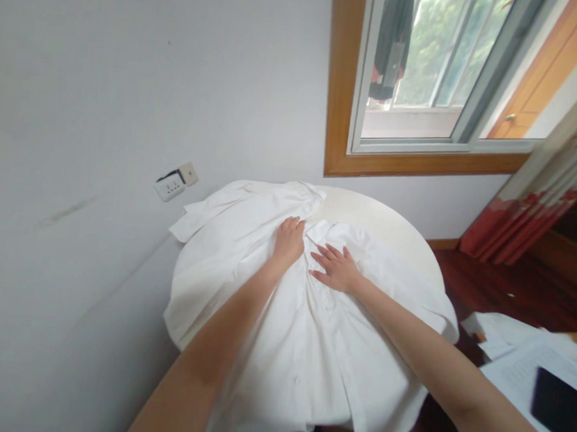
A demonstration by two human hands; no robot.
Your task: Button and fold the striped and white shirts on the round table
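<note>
A white button-up shirt (280, 346) lies spread over a round table, its lower part hanging over the near edge. My left hand (289, 241) is near the collar, left of the button front, with its fingers bent together on the cloth. Just to the right, my right hand (335, 268) rests palm down on the shirt, fingers spread and stretched toward the left hand. Creases run down the front between the two hands. One sleeve reaches past the table's left edge.
The white round table (391, 216) stands against the wall, below a wood-framed window (338, 115). A wall socket (170, 186) is at the left. On the right, papers (518, 367) and a black phone (558, 405) lie on another surface; a red and white curtain (514, 210) hangs behind.
</note>
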